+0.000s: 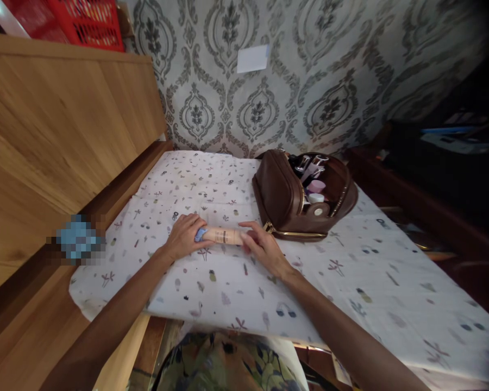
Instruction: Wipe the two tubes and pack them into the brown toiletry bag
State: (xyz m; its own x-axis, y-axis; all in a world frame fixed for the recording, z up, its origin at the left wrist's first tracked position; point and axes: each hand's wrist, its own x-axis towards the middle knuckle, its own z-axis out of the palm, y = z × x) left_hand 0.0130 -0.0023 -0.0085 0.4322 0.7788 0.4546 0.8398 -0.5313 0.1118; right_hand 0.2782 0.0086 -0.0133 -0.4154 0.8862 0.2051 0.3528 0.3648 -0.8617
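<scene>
A slim beige cosmetic tube (225, 236) with small dark print lies level between my two hands, low over the patterned cloth. My left hand (186, 234) is closed at its left end, where a small bluish piece (200, 234) shows; whether that is a cap or crumpled material I cannot tell. At the other end, my right hand (265, 247) has its thumb and fingers around the tip of the tube. Just beyond my right hand stands an unzipped brown cosmetic bag (277, 187), with bottles and a pink-lidded jar (316, 187) inside.
A white cloth (244, 296) with small printed motifs covers the table. On the left rises a wooden panel (73, 125), with a red basket (93, 24) above it. Patterned wallpaper (256, 111) closes off the back. Dark furniture (440, 206) lines the right side.
</scene>
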